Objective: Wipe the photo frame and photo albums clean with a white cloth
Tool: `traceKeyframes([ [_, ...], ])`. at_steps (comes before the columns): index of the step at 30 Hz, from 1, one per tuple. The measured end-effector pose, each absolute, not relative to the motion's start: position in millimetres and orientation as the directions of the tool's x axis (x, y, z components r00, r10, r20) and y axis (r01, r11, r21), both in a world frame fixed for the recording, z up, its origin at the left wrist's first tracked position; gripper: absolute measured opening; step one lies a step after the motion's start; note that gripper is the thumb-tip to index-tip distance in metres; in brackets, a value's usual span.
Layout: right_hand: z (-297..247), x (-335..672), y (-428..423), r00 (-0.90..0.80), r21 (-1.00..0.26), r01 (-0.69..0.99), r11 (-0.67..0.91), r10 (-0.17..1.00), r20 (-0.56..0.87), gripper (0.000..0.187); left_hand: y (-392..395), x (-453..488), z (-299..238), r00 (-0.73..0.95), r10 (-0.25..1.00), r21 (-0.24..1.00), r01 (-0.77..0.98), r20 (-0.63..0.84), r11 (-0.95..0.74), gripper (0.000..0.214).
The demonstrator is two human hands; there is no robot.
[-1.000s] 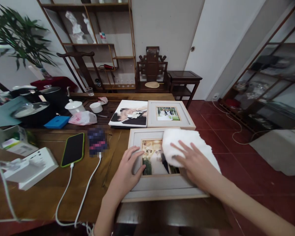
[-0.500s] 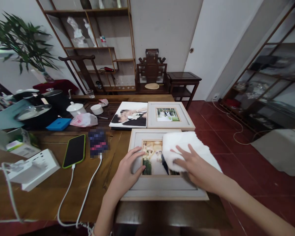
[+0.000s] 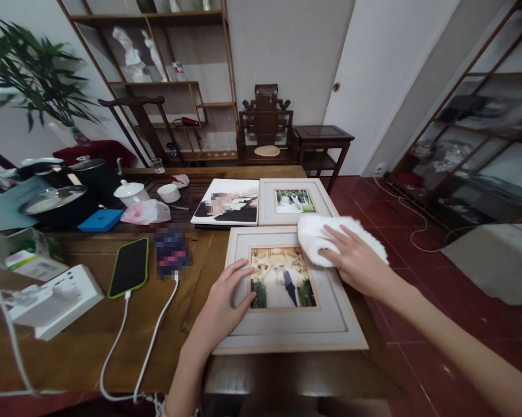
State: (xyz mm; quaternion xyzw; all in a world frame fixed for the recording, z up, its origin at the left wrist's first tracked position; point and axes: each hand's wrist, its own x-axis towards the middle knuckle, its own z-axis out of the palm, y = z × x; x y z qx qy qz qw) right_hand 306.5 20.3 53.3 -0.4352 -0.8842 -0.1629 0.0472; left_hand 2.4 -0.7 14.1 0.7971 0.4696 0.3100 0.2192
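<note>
A pale wooden picture frame (image 3: 282,333) with a wedding photo (image 3: 282,278) in its middle lies flat on the table in front of me. My left hand (image 3: 228,295) rests on the frame's left side, fingers spread, the tips at the photo's left edge. Under my right hand (image 3: 351,255) is a fluffy white cloth (image 3: 317,237), pressed over the frame's upper right corner and held by the fingers. Behind this frame, a smaller framed photo (image 3: 328,202) and a white-edged photo panel (image 3: 200,214) lie side by side.
To the left on the wooden table (image 3: 143,365) lie a phone (image 3: 130,266) on a charging cable, a pixelated dark item (image 3: 172,252), a power strip (image 3: 65,307) and a blue box (image 3: 99,220). Pots (image 3: 61,208) and white cups (image 3: 168,193) stand farther back. Red tiled floor borders the table's right side.
My right hand has slid the cloth up and to the right, off the photo and onto the frame's upper right corner. My left hand stays on the frame's left side.
</note>
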Motion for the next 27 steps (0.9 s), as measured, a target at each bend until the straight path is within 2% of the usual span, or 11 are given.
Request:
traceKeyframes([
  [5,36,290,22,-0.658,0.234,0.75,0.619,0.736,0.161,0.05,-1,4,13,0.363,0.889,0.642,0.618,0.278,-0.454,0.035],
  [13,51,285,-54,-0.654,-0.001,0.755,0.656,0.753,0.069,0.051,0,3,10,0.339,0.905,0.624,0.657,0.258,-0.424,0.043],
  [17,60,282,-79,-0.646,-0.077,0.758,0.647,0.762,0.047,0.052,0,4,10,0.35,0.902,0.607,0.669,0.252,-0.429,0.044],
  [21,59,284,-56,-0.577,-0.059,0.813,0.579,0.815,0.04,0.057,2,4,9,0.369,0.898,0.591,0.679,0.24,-0.437,0.042],
  [27,40,292,-11,-0.552,0.045,0.832,0.553,0.82,0.15,0.055,2,5,8,0.371,0.9,0.584,0.687,0.231,-0.433,0.042],
])
